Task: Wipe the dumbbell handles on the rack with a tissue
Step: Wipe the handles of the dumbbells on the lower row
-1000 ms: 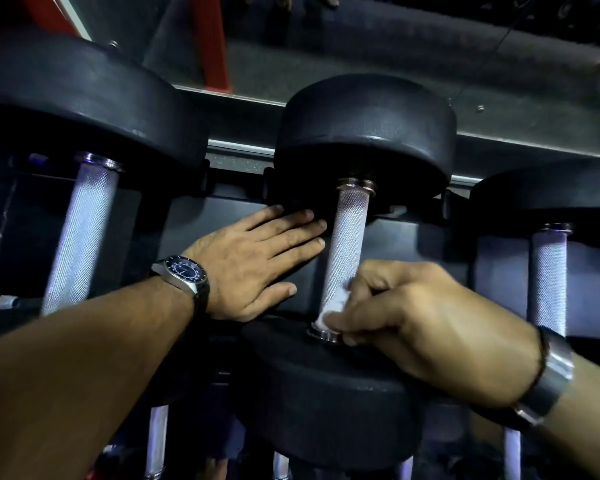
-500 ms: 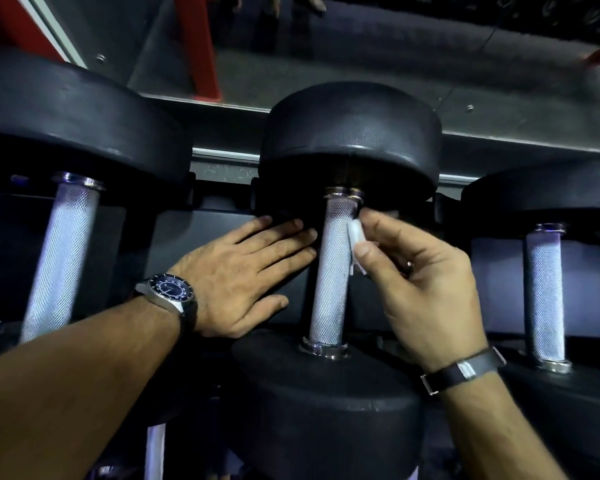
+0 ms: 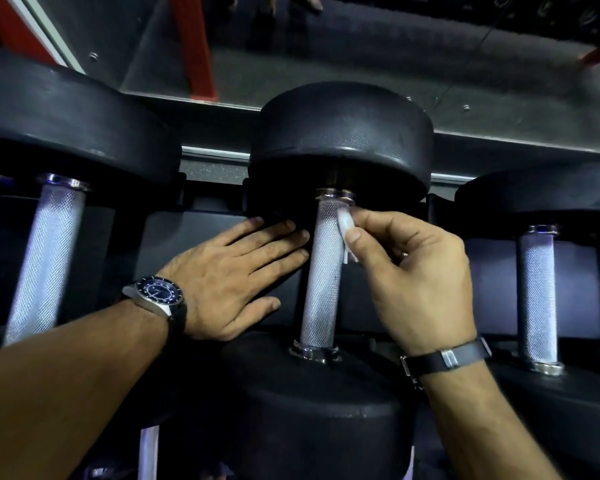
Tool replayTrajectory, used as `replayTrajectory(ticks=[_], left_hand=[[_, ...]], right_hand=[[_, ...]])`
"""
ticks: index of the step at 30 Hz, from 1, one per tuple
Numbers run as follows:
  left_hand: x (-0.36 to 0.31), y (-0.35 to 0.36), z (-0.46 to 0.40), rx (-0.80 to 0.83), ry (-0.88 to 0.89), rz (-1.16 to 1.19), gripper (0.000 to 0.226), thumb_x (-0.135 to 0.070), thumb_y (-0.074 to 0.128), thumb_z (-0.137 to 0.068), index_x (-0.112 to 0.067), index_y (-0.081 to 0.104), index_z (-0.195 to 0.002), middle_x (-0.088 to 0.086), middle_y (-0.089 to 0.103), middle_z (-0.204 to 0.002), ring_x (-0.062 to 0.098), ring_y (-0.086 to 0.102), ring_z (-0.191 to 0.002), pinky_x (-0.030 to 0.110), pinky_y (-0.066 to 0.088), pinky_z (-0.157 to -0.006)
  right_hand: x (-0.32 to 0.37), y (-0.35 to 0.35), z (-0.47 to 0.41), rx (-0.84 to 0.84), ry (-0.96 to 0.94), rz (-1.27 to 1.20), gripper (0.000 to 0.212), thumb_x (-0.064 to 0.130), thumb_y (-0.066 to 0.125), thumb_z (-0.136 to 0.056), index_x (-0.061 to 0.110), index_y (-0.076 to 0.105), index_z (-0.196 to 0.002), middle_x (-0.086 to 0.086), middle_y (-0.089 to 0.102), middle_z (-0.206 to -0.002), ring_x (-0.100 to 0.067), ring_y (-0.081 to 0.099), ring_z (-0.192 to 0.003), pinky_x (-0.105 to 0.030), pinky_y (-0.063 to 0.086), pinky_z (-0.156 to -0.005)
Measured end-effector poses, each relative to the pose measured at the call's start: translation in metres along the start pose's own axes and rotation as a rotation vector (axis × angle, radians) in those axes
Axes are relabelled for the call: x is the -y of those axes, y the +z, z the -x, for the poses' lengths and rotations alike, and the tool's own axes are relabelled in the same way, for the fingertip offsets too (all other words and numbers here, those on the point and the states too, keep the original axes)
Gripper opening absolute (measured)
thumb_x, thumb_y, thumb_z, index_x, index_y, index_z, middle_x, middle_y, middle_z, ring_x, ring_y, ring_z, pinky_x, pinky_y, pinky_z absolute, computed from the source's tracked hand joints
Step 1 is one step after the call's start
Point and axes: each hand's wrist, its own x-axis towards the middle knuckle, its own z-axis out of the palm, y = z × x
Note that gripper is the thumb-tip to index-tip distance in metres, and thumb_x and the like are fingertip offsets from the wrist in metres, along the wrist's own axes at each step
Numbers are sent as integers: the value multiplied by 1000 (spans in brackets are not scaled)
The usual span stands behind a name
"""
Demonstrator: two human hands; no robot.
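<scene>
My right hand (image 3: 409, 268) is pinching a small folded white tissue (image 3: 346, 227) between thumb and fingertips, pressing it against the upper right side of the knurled silver steel handle (image 3: 321, 271) of the middle black rubber dumbbell (image 3: 340, 136). My left hand (image 3: 236, 271) is lying flat, fingers straight, on the dark rack panel (image 3: 187, 237) just left of that handle, holding nothing. That dumbbell is sitting in the black metal rack between two like it, whose handles, left (image 3: 45, 258) and right (image 3: 537, 299), are well apart from my hands. I am judging the risk: the rough knurling may be snagging and shredding so thin a tissue, and so small a pad may be missing the handle's far side. The tissue is looking crumpled, narrow and pale.
</scene>
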Motion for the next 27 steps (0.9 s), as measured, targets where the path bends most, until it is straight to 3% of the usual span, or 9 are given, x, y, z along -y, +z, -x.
replayTrajectory(ticks=[3,7,11,15,18,21,25,27], left_hand=[[1,0,1,-2,-1,6,69,-46,41,-97,-7,28,-153,2,17,-157,25,20,-150,48,19,-122],[0,1,1,-15,-6,-2,69,-47,39,-97,-8,22,-152,5,16,-158,23,17,-150,46,15,-123],[0,1,1,-21,-1,0,70,-46,40,-96,-7,23,-152,6,18,-158,25,21,-149,46,17,-122],[0,1,0,-1,-5,12,69,-46,39,-97,-7,24,-152,7,18,-159,26,21,-150,47,17,-122],[0,0,1,11,-2,7,69,-46,38,-97,-8,24,-152,7,18,-159,27,22,-150,47,17,-122],[0,0,0,15,-3,6,69,-46,38,-97,-9,22,-152,7,18,-159,26,21,-150,47,17,-123],[0,1,2,25,-4,4,69,-47,38,-97,-9,23,-153,7,18,-160,26,20,-151,47,17,-122],[0,1,1,23,-4,6,69,-47,38,-97,-9,23,-153,7,18,-160,26,21,-151,48,18,-122]], right_hand=[[-2,-1,1,98,108,-121,9,14,74,-86,23,76,-87,5,76,-83,-13,72,-79,-46,58,-83],[0,-7,6,81,29,-74,5,23,76,-84,25,76,-88,12,75,-86,-7,72,-78,-33,57,-75],[-8,-2,12,145,186,-187,8,9,73,-86,17,71,-85,-2,75,-81,-19,71,-74,-38,58,-71],[-7,-7,18,131,91,-142,6,15,74,-85,20,71,-86,-1,74,-75,-17,68,-64,-31,56,-66],[-6,-6,21,207,207,-237,10,5,69,-88,15,71,-90,-6,74,-76,-11,66,-60,-27,52,-61],[-6,-9,23,178,115,-117,13,9,71,-87,20,73,-92,4,74,-77,-7,68,-65,-20,54,-64],[-10,-9,27,292,184,-49,15,17,70,-86,27,75,-96,3,75,-80,-14,71,-74,-40,58,-78],[-9,-12,30,265,145,-31,16,14,71,-86,27,75,-95,7,75,-81,-10,71,-74,-36,59,-77]])
